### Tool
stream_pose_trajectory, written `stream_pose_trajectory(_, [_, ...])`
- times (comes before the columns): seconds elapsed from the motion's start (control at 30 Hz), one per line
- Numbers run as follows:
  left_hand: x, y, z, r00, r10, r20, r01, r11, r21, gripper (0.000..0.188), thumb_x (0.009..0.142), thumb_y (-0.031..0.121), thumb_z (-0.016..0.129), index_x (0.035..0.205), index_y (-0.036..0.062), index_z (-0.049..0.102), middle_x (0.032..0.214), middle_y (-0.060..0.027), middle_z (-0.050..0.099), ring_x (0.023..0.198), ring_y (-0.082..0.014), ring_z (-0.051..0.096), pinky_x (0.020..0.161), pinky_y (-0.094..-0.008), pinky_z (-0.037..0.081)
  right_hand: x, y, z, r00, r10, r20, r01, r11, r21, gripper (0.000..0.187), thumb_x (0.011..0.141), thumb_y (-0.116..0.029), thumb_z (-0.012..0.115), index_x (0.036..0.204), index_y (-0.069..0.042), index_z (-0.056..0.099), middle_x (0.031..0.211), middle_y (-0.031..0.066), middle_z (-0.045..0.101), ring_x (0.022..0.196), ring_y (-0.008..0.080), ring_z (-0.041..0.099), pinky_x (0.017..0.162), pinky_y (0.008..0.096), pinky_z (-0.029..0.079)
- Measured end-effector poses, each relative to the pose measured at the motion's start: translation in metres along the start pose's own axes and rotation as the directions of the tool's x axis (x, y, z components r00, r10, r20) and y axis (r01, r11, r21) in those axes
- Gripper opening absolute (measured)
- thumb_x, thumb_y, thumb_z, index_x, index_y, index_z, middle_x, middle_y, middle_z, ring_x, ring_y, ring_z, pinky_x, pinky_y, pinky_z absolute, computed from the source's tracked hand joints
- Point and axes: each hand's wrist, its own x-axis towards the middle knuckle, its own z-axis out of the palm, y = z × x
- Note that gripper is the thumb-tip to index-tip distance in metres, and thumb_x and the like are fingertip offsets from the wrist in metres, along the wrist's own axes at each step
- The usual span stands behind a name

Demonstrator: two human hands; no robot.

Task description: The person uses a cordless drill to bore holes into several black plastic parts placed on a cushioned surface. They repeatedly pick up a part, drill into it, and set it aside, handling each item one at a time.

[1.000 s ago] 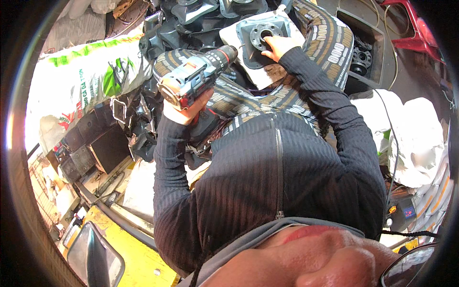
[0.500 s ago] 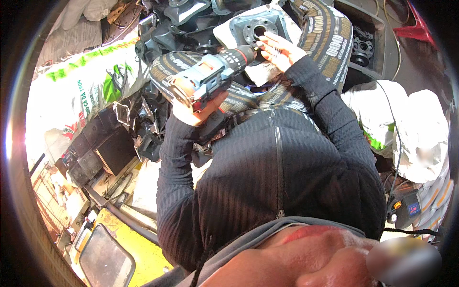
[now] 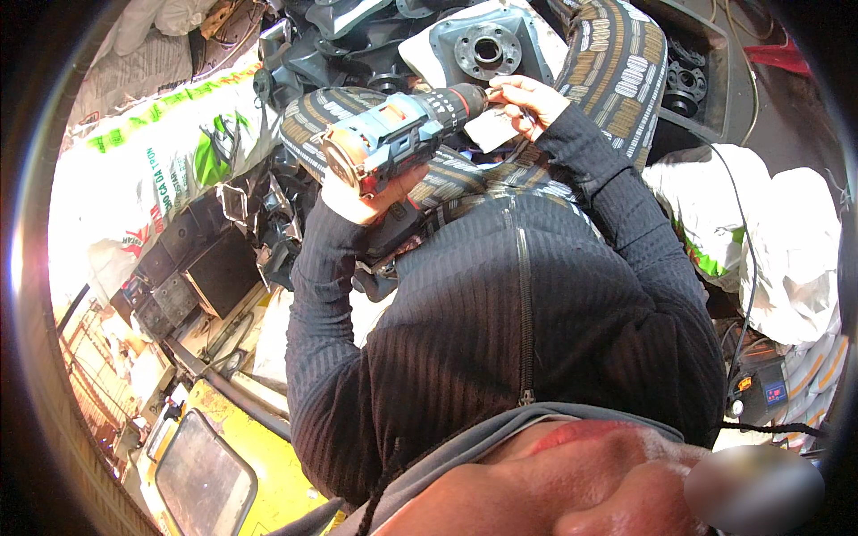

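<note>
The drill (image 3: 389, 134), blue and dark grey, is in the left hand (image 3: 357, 198), its nose pointing toward the person's right, just below a grey metal part (image 3: 487, 70). The left hand is wrapped around the grip under the motor body. The right hand (image 3: 532, 103) is at the drill's front end, its thumb and fingers drawn together there; whether they pinch anything small is too hard to tell.

The metal part lies on a white pad (image 3: 418, 58) between the person's patterned trouser legs (image 3: 617, 89): a squarish plate with a raised round ring, small holes around it and a larger one in the middle. Neither hand appears to hold it. It looks stiff and fairly heavy for its size, unlikely to bend or break, though the smooth ring may be slippery. The plate's outer edge or the ring's rim seems the safest hold; cut edges could be sharp. The pad looks softer and could shift under it.

The drill is probably heavy too, with its weight toward the motor and base. Its grip is the firm place to hold, while the front end may turn and is better kept clear of fingertips.

Dark metal pieces (image 3: 340, 54) are heaped beyond the left leg, and a grey bin (image 3: 715, 54) stands beside the right.
</note>
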Motion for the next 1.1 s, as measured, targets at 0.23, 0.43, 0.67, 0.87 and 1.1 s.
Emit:
stream_pose_trajectory(0.23, [0.005, -0.005, -0.005, 0.996, 0.084, -0.011, -0.084, 0.996, 0.000, 0.036, 0.068, 0.016, 0.072, 0.100, 0.0041, 0.062, 0.094, -0.0106, 0.062, 0.083, -0.0258, 0.060, 0.074, -0.0352, 0.048, -0.003, -0.005, 0.005, 1.000, 0.029, 0.005, -0.029, 1.000, 0.008, 0.031, 0.089, -0.020, 0.050, 0.117, -0.007, 0.056, 0.096, 0.0044, 0.055, 0.062, 0.0034, 0.044, 0.045, 0.0148, 0.035])
stream_pose_trajectory(0.43, [0.001, -0.007, -0.005, 0.994, -0.101, 0.039, 0.107, 0.977, -0.187, 0.037, 0.068, 0.016, 0.073, 0.100, 0.0028, 0.061, 0.090, -0.0109, 0.062, 0.079, -0.0259, 0.060, 0.073, -0.0358, 0.048, -0.002, 0.002, 0.005, 0.999, 0.002, 0.049, 0.003, 0.996, -0.088, 0.036, 0.088, -0.014, 0.051, 0.122, -0.003, 0.044, 0.100, 0.0126, 0.057, 0.059, 0.0052, 0.049, 0.046, 0.0153, 0.041])
stream_pose_trajectory(0.67, [-0.007, -0.014, -0.005, 0.999, -0.035, 0.008, 0.036, 0.943, -0.332, 0.023, 0.077, 0.004, 0.066, 0.097, -0.0012, 0.057, 0.078, -0.0083, 0.063, 0.052, -0.0120, 0.053, 0.046, -0.0254, 0.042, -0.005, 0.002, 0.000, 0.999, -0.002, -0.037, -0.002, 0.992, -0.123, 0.027, 0.090, -0.016, 0.051, 0.112, 0.000, 0.052, 0.091, 0.0096, 0.062, 0.058, 0.0061, 0.052, 0.039, 0.0147, 0.037])
stream_pose_trajectory(0.87, [-0.010, -0.022, -0.005, 0.998, -0.061, 0.019, 0.064, 0.969, -0.240, 0.022, 0.077, 0.006, 0.066, 0.096, -0.0011, 0.058, 0.078, -0.0074, 0.063, 0.054, -0.0125, 0.054, 0.048, -0.0258, 0.043, -0.009, -0.002, 0.005, 0.998, 0.027, -0.049, -0.037, 0.974, -0.224, 0.028, 0.089, -0.017, 0.053, 0.110, 0.001, 0.056, 0.085, 0.0047, 0.060, 0.056, 0.0034, 0.050, 0.040, 0.0136, 0.035])
stream_pose_trajectory(1.1, [-0.006, -0.017, -0.015, 0.994, -0.042, 0.097, 0.050, 0.996, -0.075, 0.022, 0.075, 0.011, 0.068, 0.094, 0.0038, 0.060, 0.078, -0.0064, 0.062, 0.060, -0.0132, 0.056, 0.052, -0.0272, 0.044, -0.008, -0.007, -0.003, 0.985, 0.147, 0.091, -0.102, 0.919, -0.382, 0.031, 0.089, -0.022, 0.051, 0.111, 0.000, 0.056, 0.074, 0.0000, 0.056, 0.046, 0.0029, 0.044, 0.035, 0.0146, 0.031])
